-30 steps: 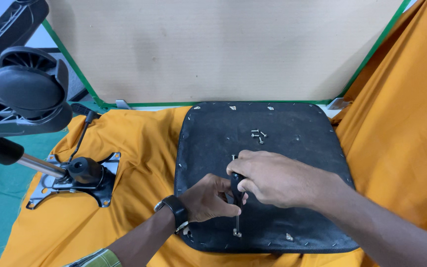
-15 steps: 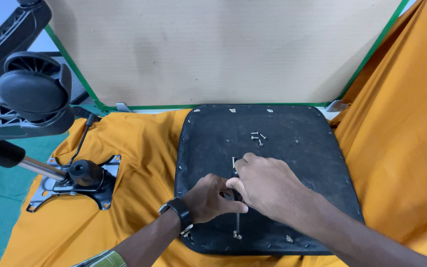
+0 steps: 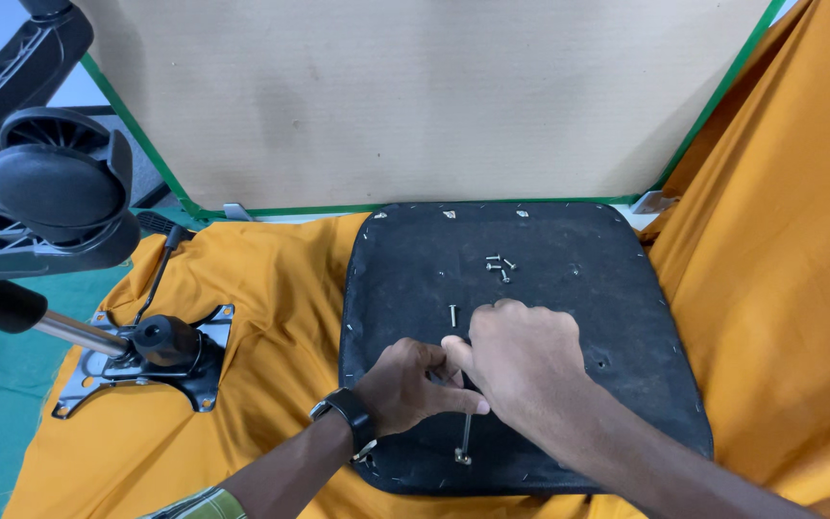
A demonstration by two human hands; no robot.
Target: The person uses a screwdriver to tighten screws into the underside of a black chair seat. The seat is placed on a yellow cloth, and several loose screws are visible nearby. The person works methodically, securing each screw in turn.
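Note:
A black chair seat (image 3: pixel 578 288) lies underside up on orange cloth (image 3: pixel 271 317). My two hands meet over its middle. My right hand (image 3: pixel 521 360) is curled, knuckles up, over a slim metal rod (image 3: pixel 463 440) whose end sticks out toward the seat's near edge. My left hand (image 3: pixel 403 386), with a black watch (image 3: pixel 346 411) on the wrist, has its fingers curled against the right thumb; what they pinch is hidden. One loose bolt (image 3: pixel 452 314) lies just beyond the hands. Several small screws (image 3: pixel 499 264) lie farther back.
A chair tilt mechanism plate (image 3: pixel 141 360) with a gas cylinder (image 3: pixel 12 312) lies on the cloth at left. A black castor wheel and chair base (image 3: pixel 60 187) hang above it. A cardboard sheet (image 3: pixel 415 96) with green edging stands behind. Orange cloth rises at right (image 3: pixel 790 288).
My hands have stayed together over the seat's middle, the right one closing a little more over the left fingers. A dark piece seen between them earlier is now covered.

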